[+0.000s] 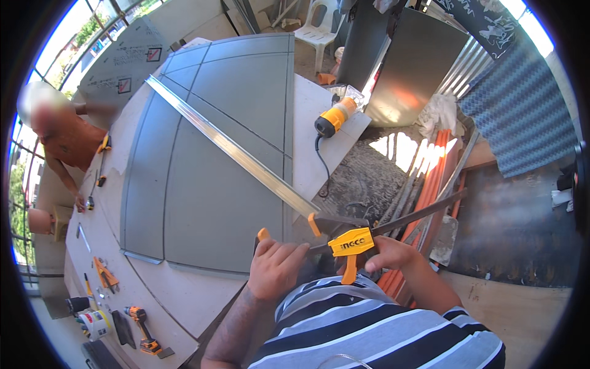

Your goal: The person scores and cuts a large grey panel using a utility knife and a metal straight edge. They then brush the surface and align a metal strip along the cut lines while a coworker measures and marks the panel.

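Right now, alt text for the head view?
The wearer's left grip and right grip hold a yellow-and-black bar clamp. Beyond it, a long metal bar lies diagonally across a grey panel on a white work surface; a co-worker is at left.

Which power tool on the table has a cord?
The yellow-and-black tool, right of the grey panel: a black cord trails from it. The orange-and-black drill, at the picture's lower left, shows none.
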The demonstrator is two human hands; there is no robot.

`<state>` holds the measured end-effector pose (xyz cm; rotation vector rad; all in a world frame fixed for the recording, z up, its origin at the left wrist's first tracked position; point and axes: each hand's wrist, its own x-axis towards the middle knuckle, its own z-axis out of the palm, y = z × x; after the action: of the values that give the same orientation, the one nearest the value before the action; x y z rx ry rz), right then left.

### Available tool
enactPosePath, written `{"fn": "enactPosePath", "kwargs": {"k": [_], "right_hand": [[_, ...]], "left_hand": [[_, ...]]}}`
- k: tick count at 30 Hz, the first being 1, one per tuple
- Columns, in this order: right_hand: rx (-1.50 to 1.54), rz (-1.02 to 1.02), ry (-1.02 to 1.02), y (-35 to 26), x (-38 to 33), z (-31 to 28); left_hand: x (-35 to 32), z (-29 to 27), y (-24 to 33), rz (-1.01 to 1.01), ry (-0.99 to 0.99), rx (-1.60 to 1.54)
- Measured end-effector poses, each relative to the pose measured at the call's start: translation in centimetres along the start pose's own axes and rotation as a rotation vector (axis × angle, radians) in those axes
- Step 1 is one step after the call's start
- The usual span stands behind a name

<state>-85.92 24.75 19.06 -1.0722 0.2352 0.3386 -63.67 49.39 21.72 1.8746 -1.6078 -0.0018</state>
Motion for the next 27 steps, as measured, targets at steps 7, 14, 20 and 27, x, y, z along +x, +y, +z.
{"fn": "enactPosePath", "kwargs": {"k": [7, 14, 20, 27], "right_hand": [[0.384, -0.171, 0.433, 0.5, -1.9, 5.1], [0.171, -0.14, 0.605, 1.6, -2.2, 2.1], [-0.105, 0.024, 0.653, -0.2, -5.5, -2.7], [-0.377, 0.306, 0.638, -4.0, -3.3, -4.5]], "left_hand": [[4.3, 5.1, -3.6, 0.209, -0.087, -0.136], [6.5, 6.2, -4.6, 0.082, 0.029, -0.067], [2.1, 10.1, -13.5, -0.685, 0.094, -0.075], [3.8, 15.0, -17.3, -0.814, 0.089, 0.123]]}}
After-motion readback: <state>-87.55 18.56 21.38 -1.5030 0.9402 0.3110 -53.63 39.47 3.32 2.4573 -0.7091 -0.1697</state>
